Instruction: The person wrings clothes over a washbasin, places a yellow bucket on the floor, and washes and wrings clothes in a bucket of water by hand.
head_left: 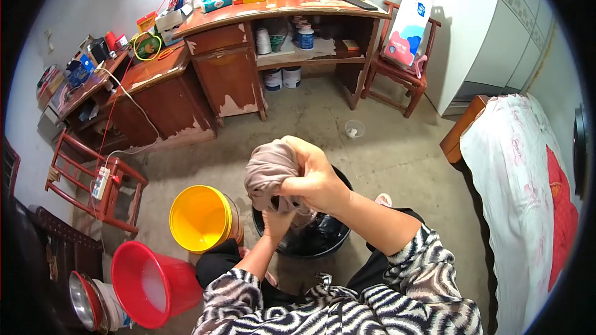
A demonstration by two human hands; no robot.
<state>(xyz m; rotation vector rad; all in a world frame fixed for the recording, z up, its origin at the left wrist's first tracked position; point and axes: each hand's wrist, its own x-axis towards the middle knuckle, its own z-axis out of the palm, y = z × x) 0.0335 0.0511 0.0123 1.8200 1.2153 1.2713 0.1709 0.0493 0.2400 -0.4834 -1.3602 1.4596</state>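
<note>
A bunched, wet-looking greyish-mauve cloth (pixel 270 170) is held up above a black basin (pixel 316 236) on the floor. My right hand (pixel 315 177) wraps round its upper right side, thumb across the front. Lower down, my left hand (pixel 278 222) grips the cloth's lower part, its fingers partly hidden behind the folds. Part of the cloth hangs down over the basin, whose inside looks dark and shiny.
Left of the basin stand a yellow bucket (pixel 200 218) and a red bucket (pixel 143 284) holding whitish liquid. A small clear tub (pixel 355 129) sits on the floor ahead. Beyond are a wooden desk (pixel 226 80) and chair (pixel 397 74); a bed (pixel 515 198) is at right.
</note>
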